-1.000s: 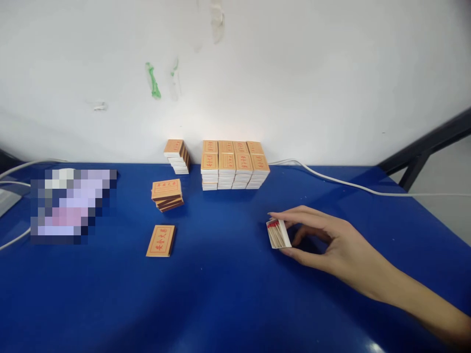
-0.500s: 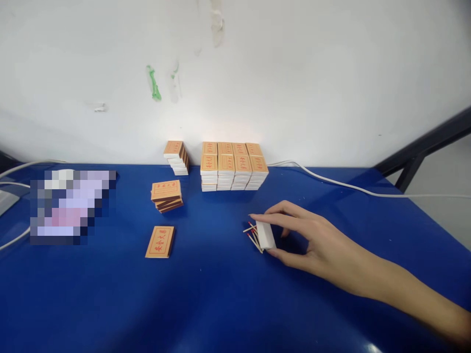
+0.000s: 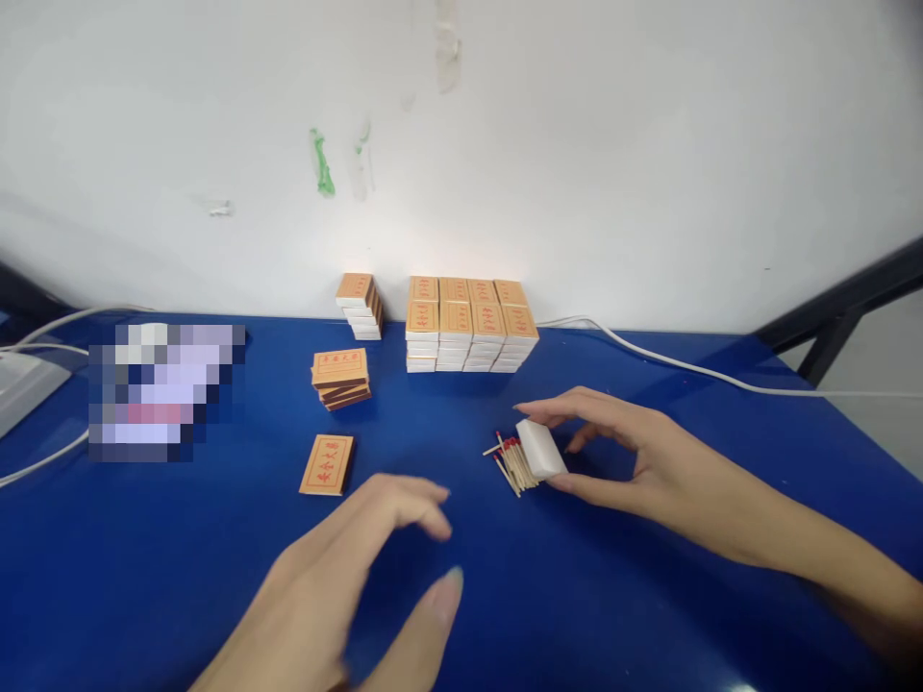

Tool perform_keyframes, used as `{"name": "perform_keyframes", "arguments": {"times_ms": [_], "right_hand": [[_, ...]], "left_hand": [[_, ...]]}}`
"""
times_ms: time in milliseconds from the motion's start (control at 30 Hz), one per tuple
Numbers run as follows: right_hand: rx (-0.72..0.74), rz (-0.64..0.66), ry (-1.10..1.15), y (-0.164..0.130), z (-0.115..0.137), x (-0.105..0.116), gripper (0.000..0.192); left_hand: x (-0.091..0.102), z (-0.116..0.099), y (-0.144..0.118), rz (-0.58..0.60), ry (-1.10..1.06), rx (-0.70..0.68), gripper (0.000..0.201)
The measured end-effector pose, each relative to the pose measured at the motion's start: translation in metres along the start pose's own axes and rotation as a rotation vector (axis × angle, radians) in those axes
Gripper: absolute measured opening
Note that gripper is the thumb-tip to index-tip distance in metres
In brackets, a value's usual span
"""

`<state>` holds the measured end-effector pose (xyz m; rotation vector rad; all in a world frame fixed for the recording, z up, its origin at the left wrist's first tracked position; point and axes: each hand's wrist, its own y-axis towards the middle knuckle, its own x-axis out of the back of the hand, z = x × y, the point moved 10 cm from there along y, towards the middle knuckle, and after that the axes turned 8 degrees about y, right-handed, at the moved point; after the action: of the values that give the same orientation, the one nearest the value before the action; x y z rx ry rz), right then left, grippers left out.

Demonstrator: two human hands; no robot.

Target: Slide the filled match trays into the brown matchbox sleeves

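The right hand [image 3: 635, 457] grips the white matchbox tray [image 3: 542, 449] between thumb and fingers, tipped upside down on the blue counter [image 3: 649, 615], and the matches [image 3: 513, 463] now lie spilled in a loose bundle just at its left edge, red heads toward the wall. A second ago that tray sat open side up with the matches inside it; half a second ago only a few sticks poked out. And here comes something new: the left hand [image 3: 361, 577] has entered from the bottom of the view, fingers spread wide and holding nothing, hovering over the counter near the matches but apart from them. A single matchbox sleeve [image 3: 327, 465] lies flat to the left, a small leaning pile [image 3: 341, 379] behind it, and the big block of stacked matchboxes [image 3: 468, 325] against the wall, none of them touched
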<state>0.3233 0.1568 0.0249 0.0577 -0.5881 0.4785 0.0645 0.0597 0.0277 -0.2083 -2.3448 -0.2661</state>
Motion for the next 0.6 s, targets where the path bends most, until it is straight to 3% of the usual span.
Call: {"name": "perform_keyframes", "arguments": {"times_ms": [133,233,333,467,600], "right_hand": [[-0.094,0.008,0.166,0.0,-0.017,0.004,0.059],[-0.146,-0.001,0.302,0.0,-0.028,0.003,0.06],[-0.173,-0.067,0.374,-0.003,-0.038,0.006,0.061],[-0.188,-0.243,0.34,-0.012,-0.049,0.023,0.063],[-0.206,-0.388,0.315,-0.021,-0.054,0.04,0.064]], "left_hand": [[-0.016,-0.016,0.038,0.047,0.177,-0.094,0.03],[-0.034,-0.021,0.064,0.037,0.293,-0.132,0.012],[-0.052,-0.023,0.082,0.056,0.37,-0.141,0.009],[-0.062,-0.027,0.092,0.081,0.445,-0.152,0.01],[-0.06,-0.027,0.086,0.09,0.477,-0.16,0.018]]}}
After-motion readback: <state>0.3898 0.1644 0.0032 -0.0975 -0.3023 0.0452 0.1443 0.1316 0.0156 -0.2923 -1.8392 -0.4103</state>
